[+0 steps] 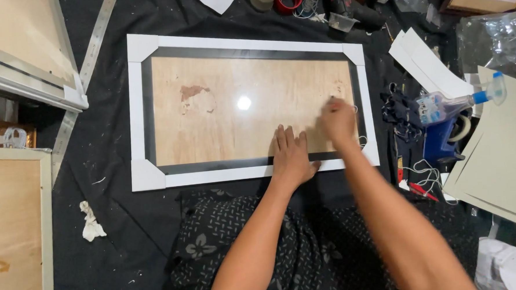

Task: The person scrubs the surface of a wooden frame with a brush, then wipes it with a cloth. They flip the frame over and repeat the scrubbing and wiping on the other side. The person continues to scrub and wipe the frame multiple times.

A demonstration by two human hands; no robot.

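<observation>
Left hand [292, 155] lies flat and open on the glazed frame [250, 107], bracing its near edge on the black cloth [122, 220]. Right hand [338, 121] is blurred near the frame's right end; its grip cannot be told. Judged as surface work on the panel, calling for steady pressure.

The frame [249, 44] has a glossy pane over a mottled wooden-looking backing, with matt white card corners, and lies on matt black cloth [122, 226].
</observation>
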